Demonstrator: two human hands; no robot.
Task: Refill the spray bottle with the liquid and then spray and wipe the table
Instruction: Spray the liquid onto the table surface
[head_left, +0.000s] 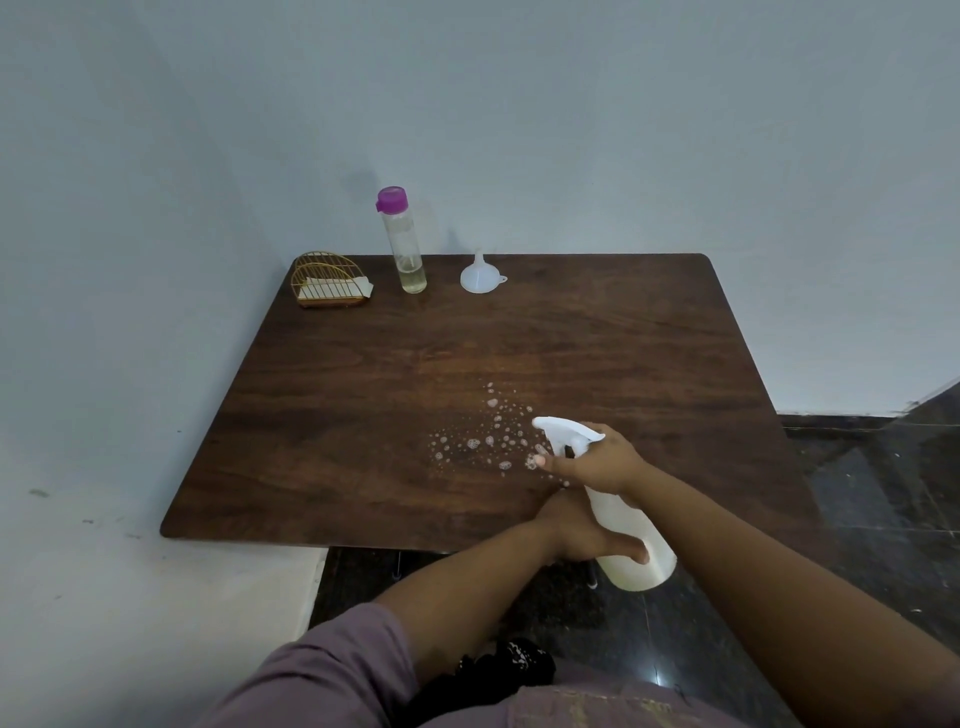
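A white spray bottle (631, 540) is tilted over the near right part of the dark wooden table (363, 415), its nozzle pointing left. My right hand (597, 460) grips its neck with a finger on the trigger. My left hand (582, 535) holds the bottle's lower body, thumb across its front. Foamy droplets (488, 436) speckle the table just left of the nozzle. At the back stand a clear bottle with a purple cap (404, 241), holding a little pale liquid, and a white funnel (480, 275) set upside down.
A gold wire holder (327, 283) with a white cloth in it sits at the table's back left corner. The table stands against a pale wall at the back and left. Dark tiled floor (883, 493) lies to the right.
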